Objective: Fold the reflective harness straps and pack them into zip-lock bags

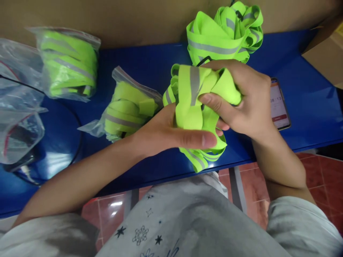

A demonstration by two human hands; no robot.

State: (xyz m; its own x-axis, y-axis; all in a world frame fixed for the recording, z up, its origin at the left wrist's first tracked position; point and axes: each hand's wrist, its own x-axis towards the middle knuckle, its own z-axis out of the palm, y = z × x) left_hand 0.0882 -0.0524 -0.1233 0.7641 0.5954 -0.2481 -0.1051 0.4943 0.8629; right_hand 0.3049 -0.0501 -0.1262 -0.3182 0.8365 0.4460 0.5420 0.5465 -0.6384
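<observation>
A bundle of neon yellow strap with grey reflective stripes [187, 114] is held between both hands above the blue table's front edge. My left hand [174, 134] wraps round its lower left side, thumb stretched across the front. From the right, my right hand [241, 100] grips the bundle's upper part, thumb pressed on a fold; its other fingers are mostly hidden behind. Loops hang below my left thumb. Just behind the hands lies another loose neon strap pile [225, 35]. To the left are two clear zip bags with folded neon straps, one near my left wrist [123, 114] and one farther back [69, 66].
Clear plastic bags [21, 132] and a black cable lie on the blue table [311, 107] at the left. A lit phone [279, 103] rests right of my right hand. A cardboard box [325, 53] stands at the far right, and brown cardboard [120, 21] runs along the back.
</observation>
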